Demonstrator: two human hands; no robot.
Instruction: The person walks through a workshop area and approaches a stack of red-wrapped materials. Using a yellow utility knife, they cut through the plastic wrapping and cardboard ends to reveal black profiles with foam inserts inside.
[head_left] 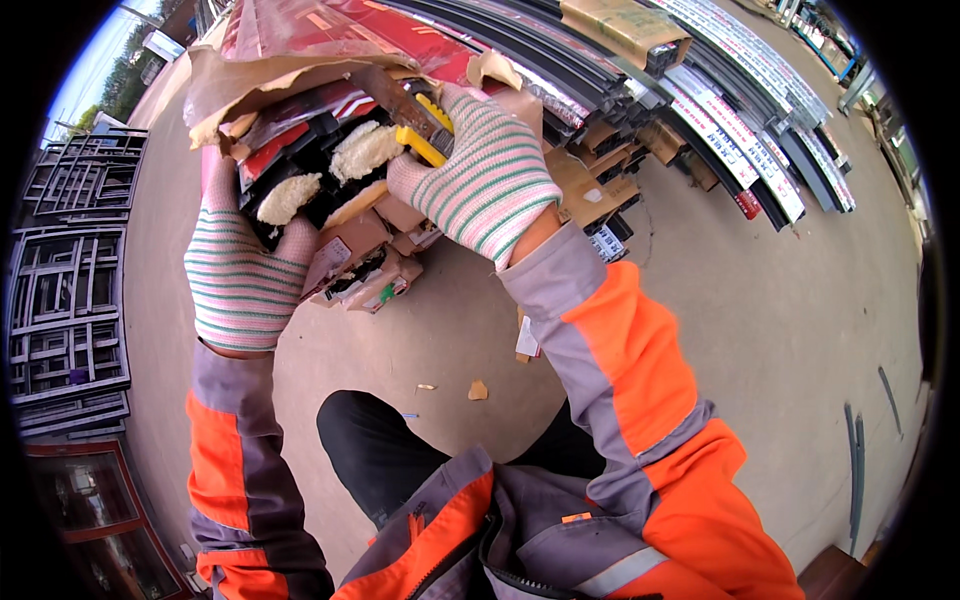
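My left hand (245, 270), in a pink-and-green striped knit glove, grips the near end of a wrapped bundle of black profiles (322, 140). Its thumb is at the lower edge and its fingers go up the left side. Two lumps of cream foam (366, 150) bulge from the profile ends. My right hand (482, 165), gloved alike, is closed round a yellow-handled tool (421, 146) with a broad, rusty blade (395, 103). The blade lies across the top of the bundle end, beside torn brown wrapping paper (290, 75). The blade's tip is partly hidden by the paper.
Stacks of long wrapped profiles (720, 140) stretch along the far right. More carton-wrapped ends (355, 250) sit below the bundle. Dark metal frames (75, 310) lean at the left, above a red-framed glass panel (95, 500). Paper scraps (478, 390) and thin strips (855, 470) lie on the concrete floor.
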